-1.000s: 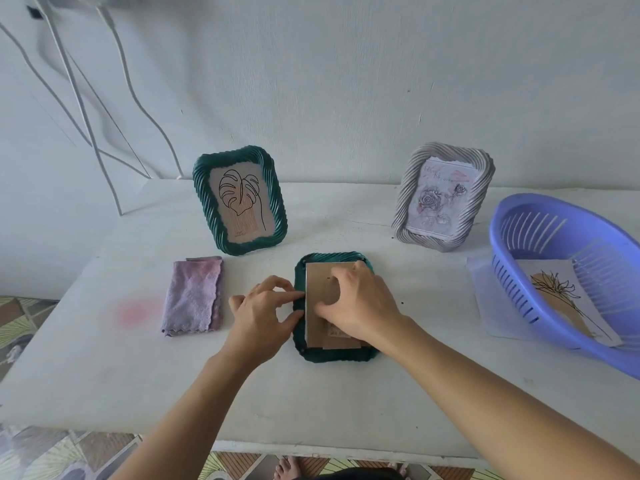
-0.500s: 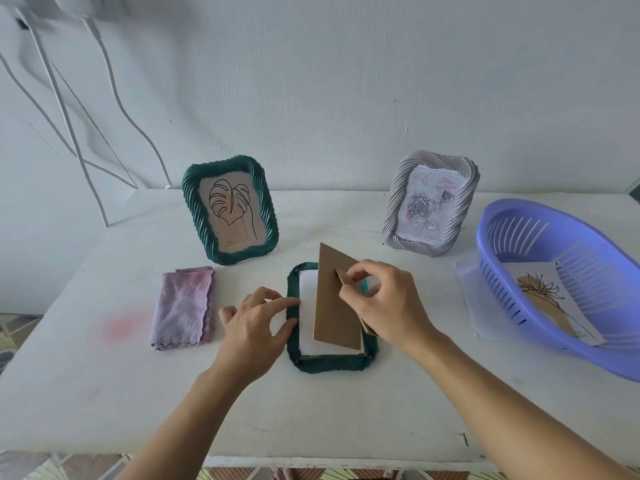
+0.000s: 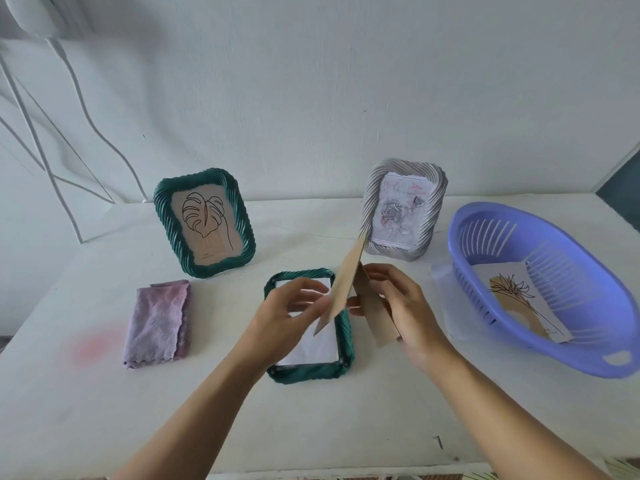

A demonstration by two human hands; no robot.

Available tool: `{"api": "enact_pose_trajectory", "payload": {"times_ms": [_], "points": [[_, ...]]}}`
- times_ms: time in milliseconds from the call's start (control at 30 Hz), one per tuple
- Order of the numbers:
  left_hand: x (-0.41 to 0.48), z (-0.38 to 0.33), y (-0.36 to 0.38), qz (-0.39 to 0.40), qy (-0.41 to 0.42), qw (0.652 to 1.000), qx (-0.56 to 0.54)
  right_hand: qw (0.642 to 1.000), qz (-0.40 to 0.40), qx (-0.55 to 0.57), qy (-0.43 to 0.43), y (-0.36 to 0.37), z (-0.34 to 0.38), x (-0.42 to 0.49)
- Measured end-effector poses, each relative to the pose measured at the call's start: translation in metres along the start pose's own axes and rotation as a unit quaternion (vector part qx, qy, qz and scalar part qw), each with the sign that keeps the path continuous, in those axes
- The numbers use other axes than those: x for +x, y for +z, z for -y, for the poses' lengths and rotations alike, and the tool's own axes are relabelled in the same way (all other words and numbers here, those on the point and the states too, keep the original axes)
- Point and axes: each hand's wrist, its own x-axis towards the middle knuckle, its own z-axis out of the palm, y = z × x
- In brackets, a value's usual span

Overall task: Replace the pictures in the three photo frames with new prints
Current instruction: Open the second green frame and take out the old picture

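- The right hand [image 3: 398,306] pinches a brown cardboard backing board [image 3: 346,285], held nearly on edge above the table; its folding stand flap [image 3: 375,313] hangs down past the palm.
- The left hand [image 3: 287,313] hovers just left of the board with fingers loosely curled and spread; whether its fingertips touch the board's lower edge cannot be told.
- Beneath both hands a green frame [image 3: 308,372] lies face down near the table's middle, its back uncovered, showing the white reverse of a print [image 3: 318,344] inside.
- A second green frame [image 3: 204,221] stands upright at the far left, holding a line drawing of a leaf.
- A grey frame [image 3: 405,209] stands upright at the far right, holding a pale rose picture.
- A purple basket [image 3: 540,289] sits at the right edge; a new print [image 3: 519,299] of a line-drawn plant lies inside it.
- A white sheet [image 3: 446,299] lies partly under the basket's left side.
- A folded lilac cloth [image 3: 157,322] lies to the left, on the white table [image 3: 346,427].
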Motion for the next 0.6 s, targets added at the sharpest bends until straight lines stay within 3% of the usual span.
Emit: {"api": "enact_pose_trajectory", "payload": {"times_ms": [233, 333, 467, 600], "points": [[0.008, -0.015, 0.036, -0.008, -0.046, 0.993, -0.109, 0.974, -0.053, 0.177, 0.13, -0.025, 0.003, -0.005], [0.011, -0.015, 0.049, -0.016, -0.048, 0.992, -0.118, 0.971, -0.041, 0.191, 0.139, -0.038, 0.0, -0.003], [0.015, -0.01, 0.057, -0.03, -0.029, 0.998, -0.053, 0.991, -0.036, 0.067, 0.106, -0.053, -0.005, 0.001], [0.017, -0.003, 0.063, -0.048, 0.018, 0.996, 0.073, 0.981, -0.046, -0.184, 0.046, -0.06, -0.016, 0.005]]}}
